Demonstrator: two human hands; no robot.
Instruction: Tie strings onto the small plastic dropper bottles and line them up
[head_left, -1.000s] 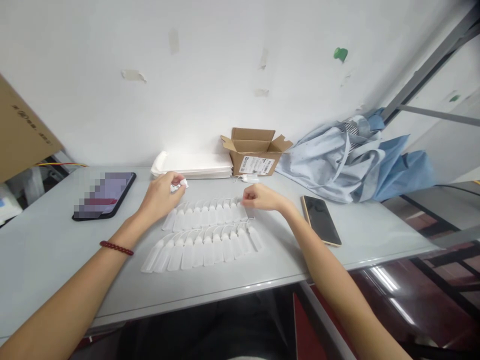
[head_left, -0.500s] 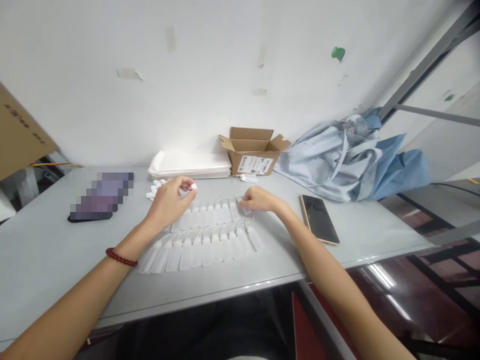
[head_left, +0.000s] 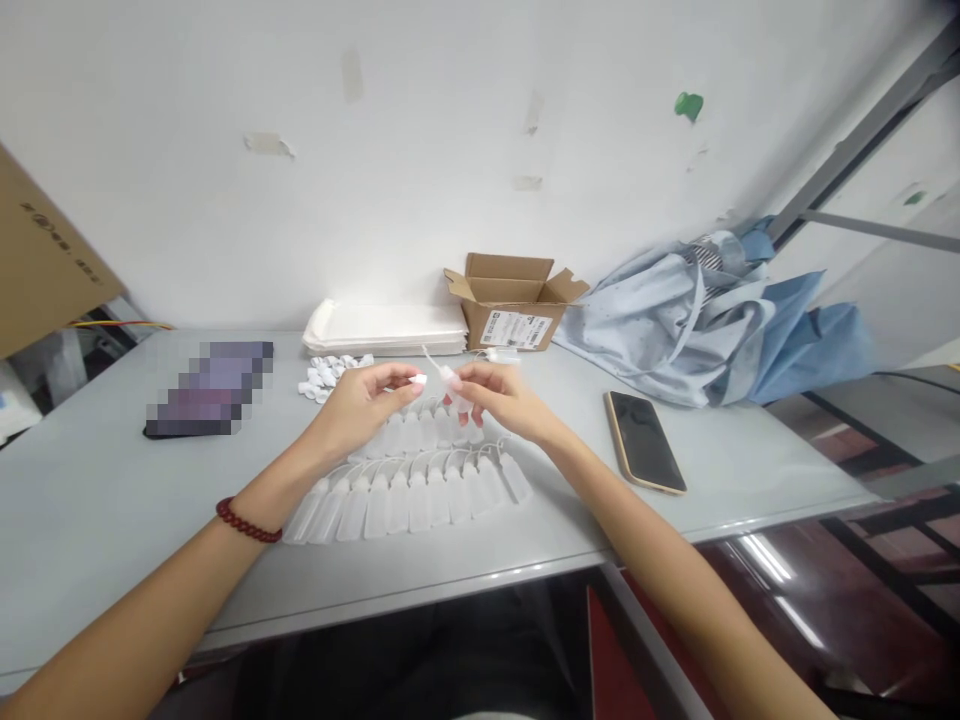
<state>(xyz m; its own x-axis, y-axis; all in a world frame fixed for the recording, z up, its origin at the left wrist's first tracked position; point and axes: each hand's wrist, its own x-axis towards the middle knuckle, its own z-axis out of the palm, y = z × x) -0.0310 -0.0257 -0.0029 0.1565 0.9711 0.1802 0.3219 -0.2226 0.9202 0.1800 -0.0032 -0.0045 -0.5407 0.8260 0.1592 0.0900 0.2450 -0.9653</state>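
My left hand (head_left: pixel 367 395) pinches a small white cap (head_left: pixel 419 379) between thumb and fingertips. Facing it, my right hand (head_left: pixel 499 393) grips a small translucent plastic bottle (head_left: pixel 456 390) whose thin white spout points up and left. A short gap separates the cap from the spout. Below both hands, similar bottles lie side by side in two rows: a front row (head_left: pixel 412 497) and a back row (head_left: pixel 409 435) partly covered by the hands. Loose white caps (head_left: pixel 330 376) are heaped behind my left hand.
A stack of white sheets or envelopes (head_left: pixel 390 328) and an open cardboard box (head_left: pixel 517 300) stand against the wall, another bottle (head_left: pixel 504 355) in front of the box. A phone (head_left: pixel 645 442) lies at right, a blurred dark object (head_left: pixel 214 390) at left. Blue cloth (head_left: pixel 675 320) is bunched back right.
My right hand has lifted a bottle from the right end of the back row and brought it left and up. My left hand has moved right with the cap, uncovering the heap.
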